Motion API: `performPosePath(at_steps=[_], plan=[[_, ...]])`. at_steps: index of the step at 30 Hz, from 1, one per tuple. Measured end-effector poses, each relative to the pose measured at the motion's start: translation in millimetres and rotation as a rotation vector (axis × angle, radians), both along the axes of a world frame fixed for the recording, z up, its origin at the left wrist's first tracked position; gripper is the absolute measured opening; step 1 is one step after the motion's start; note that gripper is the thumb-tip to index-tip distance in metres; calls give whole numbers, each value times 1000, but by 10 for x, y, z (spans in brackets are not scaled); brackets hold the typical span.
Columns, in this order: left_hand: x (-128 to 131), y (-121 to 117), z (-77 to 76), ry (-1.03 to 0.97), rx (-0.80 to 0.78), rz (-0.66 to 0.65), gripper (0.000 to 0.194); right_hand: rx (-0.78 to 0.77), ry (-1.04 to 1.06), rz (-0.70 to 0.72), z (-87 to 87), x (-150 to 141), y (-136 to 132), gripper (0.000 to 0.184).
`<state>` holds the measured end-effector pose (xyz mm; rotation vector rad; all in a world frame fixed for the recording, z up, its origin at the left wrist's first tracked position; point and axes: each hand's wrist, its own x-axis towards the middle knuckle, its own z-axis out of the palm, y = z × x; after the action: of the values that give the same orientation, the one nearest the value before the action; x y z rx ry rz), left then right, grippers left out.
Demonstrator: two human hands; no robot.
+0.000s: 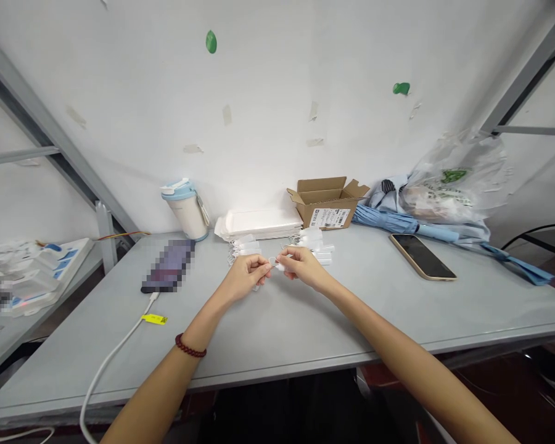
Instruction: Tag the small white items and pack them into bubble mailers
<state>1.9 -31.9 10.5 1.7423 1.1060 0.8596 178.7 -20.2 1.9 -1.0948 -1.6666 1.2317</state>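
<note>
Over the middle of the grey table, my left hand (246,275) and my right hand (303,266) meet with their fingertips close together. A small thin ring (272,260) shows between them, pinched by the left thumb and forefinger. In my right fingers is a small white piece (280,267), mostly covered by them. A pale, clear bit shows under my left hand, too hidden to name. Just behind the hands lie two groups of small whitish translucent pieces with thin metal loops, a left group (246,245) and a right group (311,237).
Behind stand a stack of white flat packs (263,223), an open cardboard box (330,206) and a tumbler (185,209). A phone (169,266) with a white cable (120,345) lies left. Right are another phone (423,256), a blue umbrella (388,219) and a plastic bag (457,179).
</note>
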Motion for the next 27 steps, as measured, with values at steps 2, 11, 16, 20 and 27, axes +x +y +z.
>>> performPosePath(at_steps=[2,11,16,20,27], plan=[[18,-14,2,8,-2,-1,29,6,-27,-12,8,3,-8,22],[57,-39,-11,-27,-27,-3,25,-57,-23,-59,6,-15,-23,21],[71,-52,0,-25,-40,-2,25,-94,5,-82,-12,-25,-21,21],[77,-54,-5,-36,-47,4,24,-92,-3,-99,-22,-32,-19,20],[86,-57,-6,-47,-67,9,23,-95,3,-109,-21,-47,-29,19]])
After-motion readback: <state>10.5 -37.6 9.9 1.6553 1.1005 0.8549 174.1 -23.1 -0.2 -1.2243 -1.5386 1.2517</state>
